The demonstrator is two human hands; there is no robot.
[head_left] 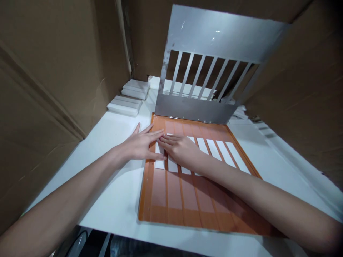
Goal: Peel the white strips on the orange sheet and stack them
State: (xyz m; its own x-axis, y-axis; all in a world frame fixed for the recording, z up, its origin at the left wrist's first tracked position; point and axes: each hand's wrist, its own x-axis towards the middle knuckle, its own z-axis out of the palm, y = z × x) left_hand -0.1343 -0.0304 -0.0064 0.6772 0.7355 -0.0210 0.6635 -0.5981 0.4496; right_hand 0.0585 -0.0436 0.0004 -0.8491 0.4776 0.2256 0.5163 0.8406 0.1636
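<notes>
An orange board (184, 217) with parallel grooves lies on the white table, and a row of white strips (231, 154) rests in it. My left hand (143, 142) spreads its fingers over the leftmost strip (160, 164) at the board's left edge. My right hand (182, 148) lies flat, palm down, across the strips beside it, its fingertips close to my left fingers. Behind them a slotted metal plate (195, 109) stands raised, hinged at the board's far edge.
Stacks of white strips (124, 105) sit at the back left, with more white pieces (239, 113) behind the plate at the right. Cardboard walls (53, 64) enclose the left, back and right sides of the table (118, 200).
</notes>
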